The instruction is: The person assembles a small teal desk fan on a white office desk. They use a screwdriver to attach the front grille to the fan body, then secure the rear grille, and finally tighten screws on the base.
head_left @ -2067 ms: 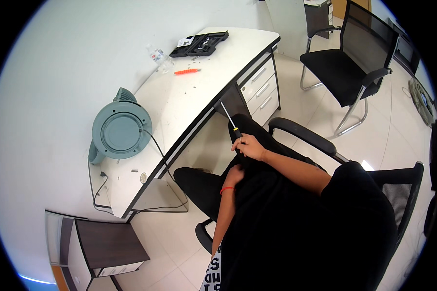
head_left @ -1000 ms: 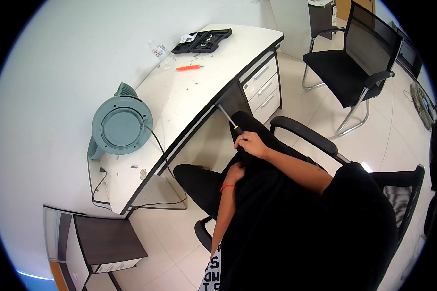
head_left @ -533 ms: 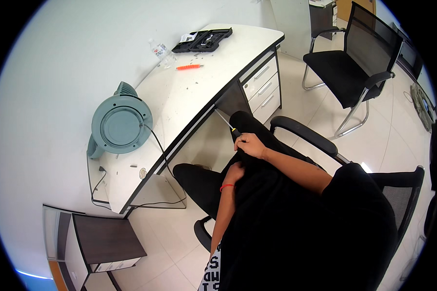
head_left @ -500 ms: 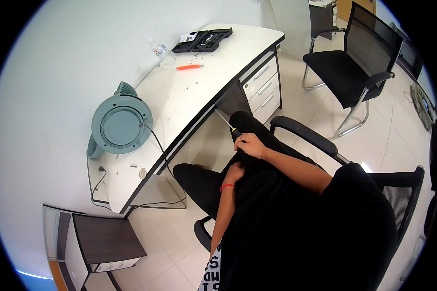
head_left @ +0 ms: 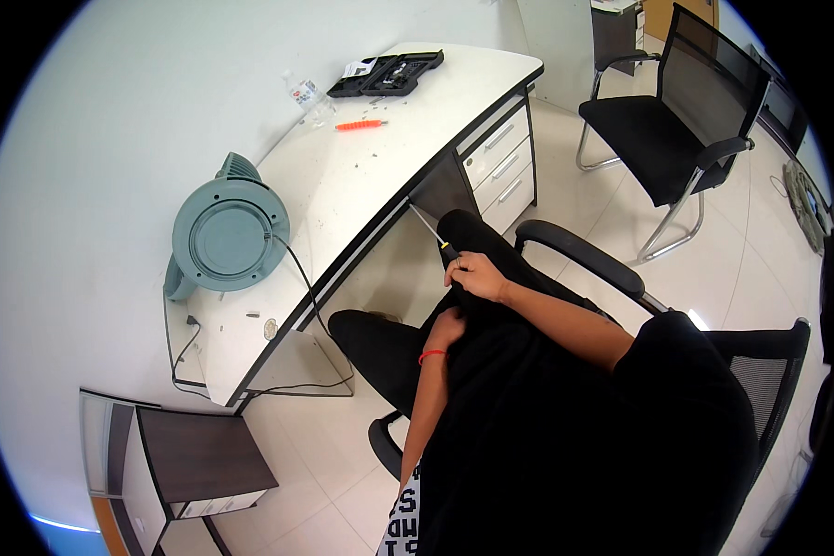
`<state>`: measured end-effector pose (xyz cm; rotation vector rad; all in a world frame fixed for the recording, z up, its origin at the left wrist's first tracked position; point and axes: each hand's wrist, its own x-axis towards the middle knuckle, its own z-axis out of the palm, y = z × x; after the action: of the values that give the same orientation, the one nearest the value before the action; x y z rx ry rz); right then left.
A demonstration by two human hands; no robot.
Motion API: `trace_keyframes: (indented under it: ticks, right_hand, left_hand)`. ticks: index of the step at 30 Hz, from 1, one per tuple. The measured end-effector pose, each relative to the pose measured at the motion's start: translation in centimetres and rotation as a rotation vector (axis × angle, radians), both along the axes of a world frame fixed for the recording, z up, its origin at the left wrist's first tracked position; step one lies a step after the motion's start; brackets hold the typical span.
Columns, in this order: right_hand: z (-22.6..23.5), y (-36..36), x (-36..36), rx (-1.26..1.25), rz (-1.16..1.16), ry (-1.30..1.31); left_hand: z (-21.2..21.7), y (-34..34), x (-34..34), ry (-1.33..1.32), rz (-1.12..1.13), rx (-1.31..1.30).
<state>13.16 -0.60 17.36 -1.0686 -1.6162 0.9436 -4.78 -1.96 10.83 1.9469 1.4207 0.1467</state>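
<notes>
My right hand [head_left: 477, 276] is closed around the dark handle of a screwdriver [head_left: 428, 224] above my lap. A yellow band rings the handle, and the metal shaft points up and left toward the white desk's front edge. My left hand [head_left: 448, 329], with a red band at its wrist, rests on my lap against my black clothing. Its fingertips are hidden. On the desk [head_left: 343, 195], beyond both hands, lies a round grey-green appliance housing [head_left: 232, 243] with its flat underside facing me and a black cord [head_left: 304, 271] running off the edge.
An orange-handled tool [head_left: 359, 125] lies near an open black tool case [head_left: 394, 76] and a clear plastic bottle [head_left: 306, 94]. Small loose bits are scattered on the desktop. A black chair [head_left: 653, 139] stands at the right, and a low brown cabinet [head_left: 204, 454] at the lower left.
Both hands and the screwdriver stay almost in place. The view has shifted only slightly.
</notes>
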Motion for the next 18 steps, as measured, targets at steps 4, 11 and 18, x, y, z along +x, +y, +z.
trace_keyframes:
  ticks: [4,11,18]
  right_hand:
    - [-0.17,0.06,-0.06,0.022,0.072,0.042]
    - [-0.37,0.08,-0.14,0.009,0.120,0.079]
    - [-0.26,0.03,-0.06,0.008,0.135,0.108]
  left_hand:
    - [0.14,0.01,-0.01,0.027,-0.014,0.000]
    - [-0.42,0.05,-0.19,0.006,-0.002,0.011]
    - [-0.80,0.26,-0.28,-0.014,0.001,0.016]
